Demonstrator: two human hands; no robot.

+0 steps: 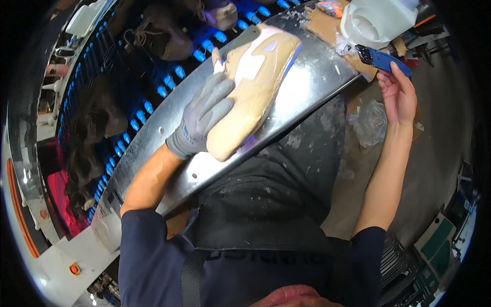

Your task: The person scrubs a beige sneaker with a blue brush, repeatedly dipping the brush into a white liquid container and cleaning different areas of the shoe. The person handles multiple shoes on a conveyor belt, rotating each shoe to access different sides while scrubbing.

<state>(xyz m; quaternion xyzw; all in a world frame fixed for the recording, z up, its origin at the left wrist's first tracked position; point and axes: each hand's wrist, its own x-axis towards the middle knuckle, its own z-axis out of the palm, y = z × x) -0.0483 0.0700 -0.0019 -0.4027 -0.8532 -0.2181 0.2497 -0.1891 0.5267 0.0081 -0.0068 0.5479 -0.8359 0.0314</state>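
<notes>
My left hand (202, 115), in a grey work glove, grips a beige shoe upper (255, 84) with a white side panel and a bluish lower edge. The upper is held at a slant over a shiny metal ledge (313, 77); whether it touches the ledge I cannot tell. Off to the right, my bare right hand (399, 100) is closed around the blue handle of a brush (383, 60). Its dark bristles point left, just below a cut-open white plastic jug (365, 25). The brush is apart from the upper.
Beyond the ledge runs a dark conveyor with blue pegs (169, 82), carrying several dark-looking shoes (166, 38). Cardboard (323, 23) lies under the jug. A clear plastic bag (369, 123) is below the right forearm. At lower left, a white surface bears a red button (74, 269).
</notes>
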